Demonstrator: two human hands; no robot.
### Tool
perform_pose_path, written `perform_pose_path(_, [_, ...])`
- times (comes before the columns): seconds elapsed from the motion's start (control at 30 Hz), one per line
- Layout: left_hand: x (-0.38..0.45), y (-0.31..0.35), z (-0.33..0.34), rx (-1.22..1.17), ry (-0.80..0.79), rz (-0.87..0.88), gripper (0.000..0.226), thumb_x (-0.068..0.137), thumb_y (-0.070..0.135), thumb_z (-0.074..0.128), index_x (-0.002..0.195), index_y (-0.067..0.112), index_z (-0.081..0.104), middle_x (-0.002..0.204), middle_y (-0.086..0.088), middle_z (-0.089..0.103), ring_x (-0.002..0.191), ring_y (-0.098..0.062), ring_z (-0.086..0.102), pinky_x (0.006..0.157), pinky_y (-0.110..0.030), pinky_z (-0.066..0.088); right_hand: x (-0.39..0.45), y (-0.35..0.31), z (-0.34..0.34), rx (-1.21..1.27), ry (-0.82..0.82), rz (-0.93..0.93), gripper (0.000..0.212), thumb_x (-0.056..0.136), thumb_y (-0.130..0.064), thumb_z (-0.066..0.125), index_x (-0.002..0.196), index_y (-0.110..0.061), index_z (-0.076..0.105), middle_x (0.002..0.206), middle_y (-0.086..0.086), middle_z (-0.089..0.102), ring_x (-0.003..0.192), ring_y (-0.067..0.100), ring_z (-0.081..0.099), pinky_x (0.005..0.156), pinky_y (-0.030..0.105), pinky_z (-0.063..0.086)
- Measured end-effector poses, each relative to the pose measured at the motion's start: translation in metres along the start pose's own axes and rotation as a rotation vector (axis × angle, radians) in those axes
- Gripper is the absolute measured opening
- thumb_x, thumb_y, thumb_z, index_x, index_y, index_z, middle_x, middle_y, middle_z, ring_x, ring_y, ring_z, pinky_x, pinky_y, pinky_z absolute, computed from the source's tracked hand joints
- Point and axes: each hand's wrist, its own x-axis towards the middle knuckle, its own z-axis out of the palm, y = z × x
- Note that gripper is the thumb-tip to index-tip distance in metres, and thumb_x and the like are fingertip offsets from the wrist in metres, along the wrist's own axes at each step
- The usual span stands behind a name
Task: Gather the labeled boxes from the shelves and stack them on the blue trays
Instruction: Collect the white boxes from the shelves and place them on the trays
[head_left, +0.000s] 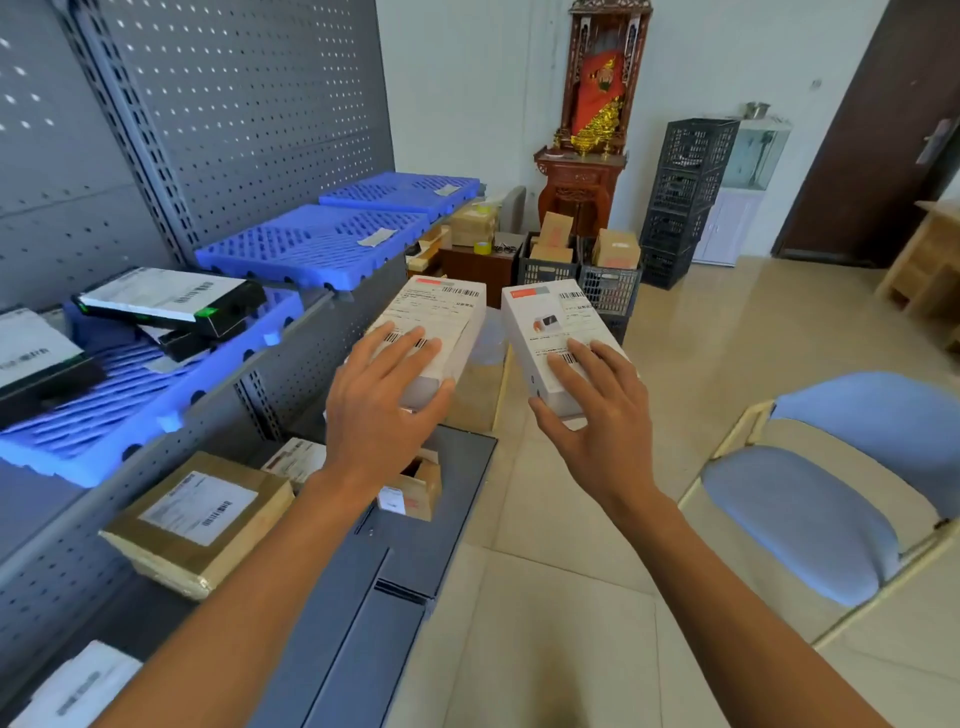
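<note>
Left fingers (410, 345) lie spread over the top of a white box (439, 325), thumb hooked round its near right edge: a grip from above. Right fingers (584, 364) spread the same way over a second white box (553, 332), thumb on its left side. I see both boxes held in the air, side by side with a gap between, label faces up, barcodes showing.

Left hand (382, 410) sits just off the shelf edge; right hand (597, 415) is over the tiled floor (675, 332).

To the left, grey pegboard shelving (249, 104). Upper shelf carries three blue trays (311, 244) in a row. The nearest tray (130, 405) holds black boxes (171, 306) with white labels, stacked loosely, one tilted across another.

Lower shelf: a brown carton (202, 519) with a label, smaller cartons behind it partly hidden by my left arm.

Right side: a blue padded chair (810, 519). Far end: black crates (685, 192), some with cartons, and a red wooden cabinet (582, 182).
</note>
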Motion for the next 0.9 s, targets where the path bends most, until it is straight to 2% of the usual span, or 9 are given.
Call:
perform_pose_path(0.13, [0.033, -0.019, 0.027, 0.047, 0.029, 0.004, 0.041, 0.091, 0.040, 0.068, 0.124, 0.015, 0.070, 0.134, -0.003, 0.065, 0.132, -0.027, 0.052, 0.093, -0.053, 0.054, 0.045, 0.028, 0.038, 0.035, -0.005, -0.061, 0.049, 0.091, -0.044, 0.067, 0.133, -0.019, 0.062, 0.146, 0.005, 0.053, 0.138, 0.029, 0.042, 0.103, 0.049, 0.044])
perform_pose_path(0.3, [0.079, -0.040, 0.066, 0.130, 0.113, -0.016, 0.039, 0.091, 0.037, 0.069, 0.121, 0.012, 0.072, 0.131, -0.004, 0.067, 0.131, -0.029, 0.054, 0.102, -0.051, 0.049, 0.105, 0.063, 0.087, 0.118, 0.045, -0.106, 0.049, 0.090, -0.044, 0.068, 0.132, -0.019, 0.062, 0.144, 0.006, 0.055, 0.138, 0.028, 0.043, 0.107, 0.047, 0.042])
perform_pose_path(0.43, [0.107, -0.056, 0.089, 0.207, 0.104, -0.064, 0.041, 0.092, 0.040, 0.068, 0.123, 0.014, 0.071, 0.133, -0.003, 0.066, 0.133, -0.028, 0.052, 0.104, -0.050, 0.048, 0.147, 0.082, 0.126, 0.198, 0.043, -0.153, 0.047, 0.090, -0.043, 0.069, 0.130, -0.019, 0.064, 0.143, 0.006, 0.056, 0.137, 0.029, 0.044, 0.107, 0.047, 0.041])
perform_pose_path(0.73, [0.153, -0.091, 0.102, 0.374, 0.146, -0.230, 0.041, 0.091, 0.043, 0.066, 0.123, 0.017, 0.072, 0.131, -0.001, 0.067, 0.131, -0.026, 0.052, 0.091, -0.052, 0.054, 0.228, 0.098, 0.189, 0.326, 0.036, -0.258, 0.045, 0.091, -0.043, 0.064, 0.126, -0.016, 0.068, 0.139, 0.006, 0.060, 0.134, 0.029, 0.047, 0.107, 0.046, 0.042])
perform_pose_path(0.9, [0.176, -0.123, 0.105, 0.403, 0.155, -0.290, 0.044, 0.093, 0.047, 0.062, 0.124, 0.017, 0.071, 0.131, -0.002, 0.067, 0.131, -0.028, 0.052, 0.093, -0.052, 0.053, 0.263, 0.088, 0.232, 0.401, 0.022, -0.297, 0.045, 0.089, -0.044, 0.065, 0.124, -0.016, 0.070, 0.136, 0.005, 0.061, 0.132, 0.029, 0.049, 0.104, 0.049, 0.044])
